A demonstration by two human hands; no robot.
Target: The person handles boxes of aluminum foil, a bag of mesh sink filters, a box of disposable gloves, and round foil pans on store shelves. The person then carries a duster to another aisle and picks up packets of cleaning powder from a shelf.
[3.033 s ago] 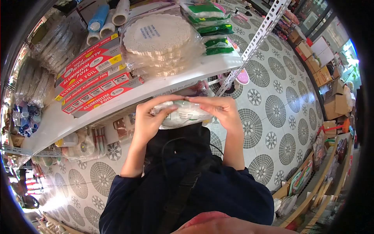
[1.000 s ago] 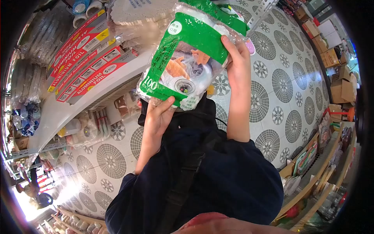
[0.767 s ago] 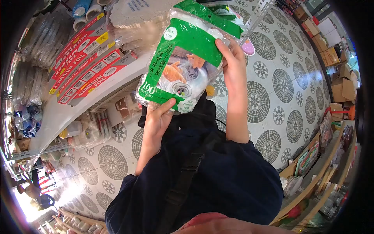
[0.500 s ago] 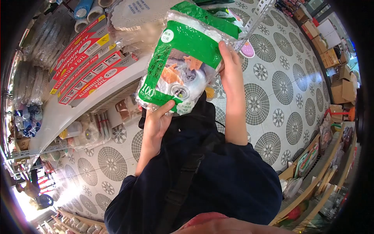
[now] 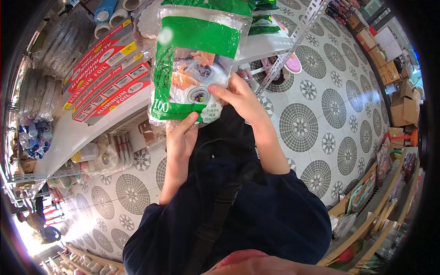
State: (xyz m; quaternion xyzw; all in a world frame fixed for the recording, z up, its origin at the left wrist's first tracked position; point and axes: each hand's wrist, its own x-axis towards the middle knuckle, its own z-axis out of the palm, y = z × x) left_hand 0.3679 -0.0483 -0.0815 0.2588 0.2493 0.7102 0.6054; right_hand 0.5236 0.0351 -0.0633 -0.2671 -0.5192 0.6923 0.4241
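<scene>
Head view: I have one green drain-strainer packet (image 5: 199, 32), printed "100", raised in front of the white shelf (image 5: 268, 47). Left hand (image 5: 181, 138) pinches its bottom edge, thumb on the front; right hand (image 5: 240, 101) grasps the lower right side, thumb over the printed picture. Step in hand, my judgement: holding the pack with its printed face up to view. Next move calls for firm grip on both sides; film looks slick. Counts: hands, two; foil boxes (image 5: 117, 98), at least two, overlap prevents exact tally; blue roll (image 5: 105, 10), one; pink slipper (image 5: 294, 64), one visible.
</scene>
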